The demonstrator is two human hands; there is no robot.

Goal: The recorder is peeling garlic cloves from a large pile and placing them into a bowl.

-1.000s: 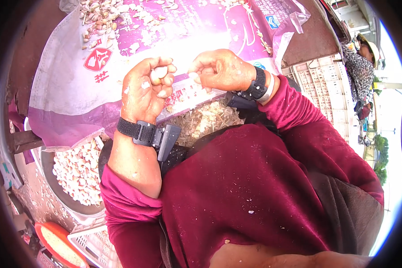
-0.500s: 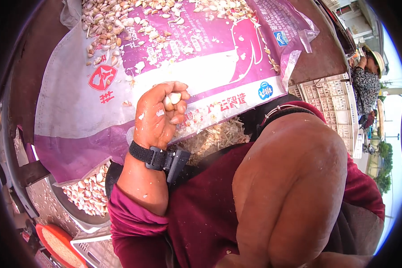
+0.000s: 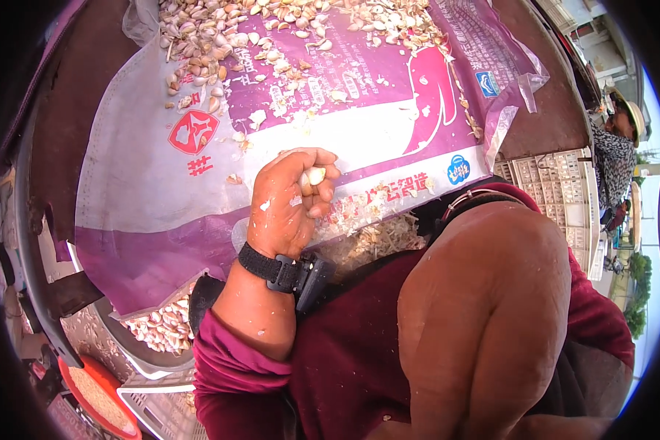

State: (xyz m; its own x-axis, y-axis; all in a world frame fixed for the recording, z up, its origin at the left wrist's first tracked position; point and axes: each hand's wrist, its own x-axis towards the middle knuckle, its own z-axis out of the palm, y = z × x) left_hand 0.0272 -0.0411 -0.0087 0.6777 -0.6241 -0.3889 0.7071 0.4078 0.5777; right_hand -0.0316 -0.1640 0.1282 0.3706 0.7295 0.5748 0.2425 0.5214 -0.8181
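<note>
My left hand is closed, its fingers curled around peeled garlic cloves. A black strap with a dark device circles that wrist. Beneath the hand a purple and white plastic sack lies spread out. Unpeeled garlic cloves are heaped along its far side, with bits of skin strewn nearer. Very close to the camera, my right hand is raised, its back showing large and a bracelet at its wrist. Its fingertips run out of the picture at the bottom, so their grip is hidden.
Garlic skins are piled between the sack and my body. Left of me stand a tub of garlic cloves, a red basin and a white crate. To the right are pale crates and a person in a hat.
The sack, the left hand and the surroundings have shifted right and slightly down in the picture. The left hand still holds garlic. My right hand stays raised near the camera.
</note>
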